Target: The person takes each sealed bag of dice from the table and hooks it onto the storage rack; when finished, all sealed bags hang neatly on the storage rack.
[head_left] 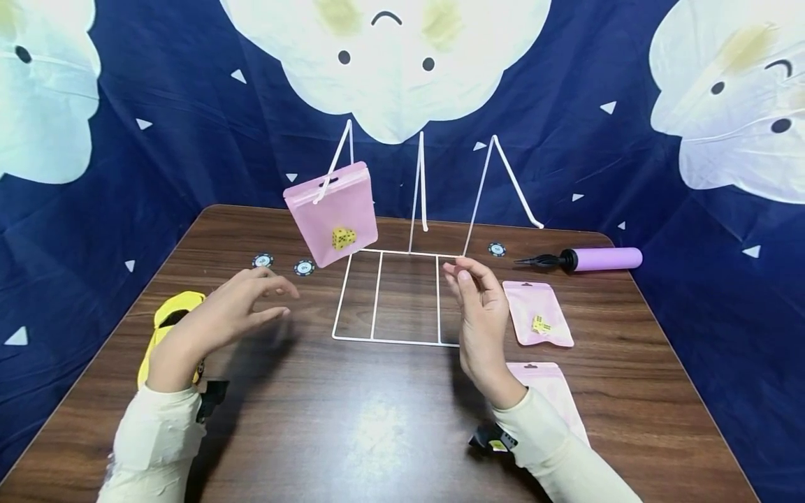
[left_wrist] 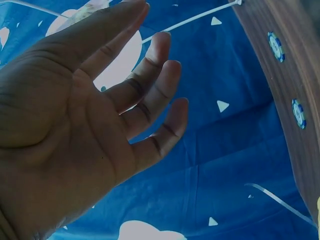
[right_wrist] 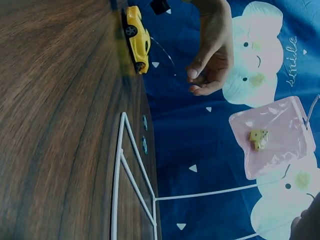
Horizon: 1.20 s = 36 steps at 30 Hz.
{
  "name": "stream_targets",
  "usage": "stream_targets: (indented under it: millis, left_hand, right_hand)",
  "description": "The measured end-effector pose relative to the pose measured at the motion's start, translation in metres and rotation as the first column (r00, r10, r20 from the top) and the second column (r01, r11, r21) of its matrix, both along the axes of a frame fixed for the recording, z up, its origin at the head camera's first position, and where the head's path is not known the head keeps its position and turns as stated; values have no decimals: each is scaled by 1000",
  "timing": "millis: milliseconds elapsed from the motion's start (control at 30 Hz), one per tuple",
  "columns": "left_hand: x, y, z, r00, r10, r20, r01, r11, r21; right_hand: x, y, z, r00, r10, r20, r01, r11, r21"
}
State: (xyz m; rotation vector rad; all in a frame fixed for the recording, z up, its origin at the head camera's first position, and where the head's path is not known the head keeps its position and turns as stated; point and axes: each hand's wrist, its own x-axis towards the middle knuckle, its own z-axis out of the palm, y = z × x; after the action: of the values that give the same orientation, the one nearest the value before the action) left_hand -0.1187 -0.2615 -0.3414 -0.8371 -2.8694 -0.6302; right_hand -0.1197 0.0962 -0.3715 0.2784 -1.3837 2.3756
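A pink zip bag [head_left: 323, 223] with yellow dice [head_left: 343, 238] inside hangs by its slot from the left hook of a white wire rack [head_left: 415, 341]. My left hand [head_left: 235, 304] is raised to the left of the bag, apart from it, fingers spread and softly bent; the left wrist view shows a bare palm [left_wrist: 60, 130]. On the other side, my right hand [head_left: 484, 321] hovers over the rack's right end with its thumb near loosely bent fingers and nothing seen between them. In the right wrist view the hanging bag [right_wrist: 280, 117] is clear of the tabletop.
Two more pink bags, an upper one [head_left: 525, 297] with dice and a lower one [head_left: 550, 384] partly behind my sleeve, lie at right. Beyond is a purple hand pump [head_left: 606, 259]. Poker chips [head_left: 305, 267] lie near the back; a yellow toy car [right_wrist: 135, 42] stands at left.
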Motion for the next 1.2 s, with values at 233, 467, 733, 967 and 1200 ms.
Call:
stream_targets:
  millis: [233,467,733,967,1200]
  left_hand:
    - [-1,9,-6,999,6,50,-5,1000,-11]
    - [-1,11,-10,996,8,92,-5,999,-37]
    - [0,11,-12,996,-6,90,8,1000,-22]
    - [-3,15,-20,995,-26,95,29,999,-34]
    - [-6,21,-26,990,-18,137,24,999,-46]
  right_hand:
    - [0,8,-2,1000,-16,9,16,1000,-15]
    - [1,15,-4,999,-46,15,47,999,-19]
    - [1,21,-6,998,-53,18,53,998,-27]
    - [3,29,-9,997,-61,43,62,998,-25]
    - [3,38,-13,994,-92,57,93,996,-15]
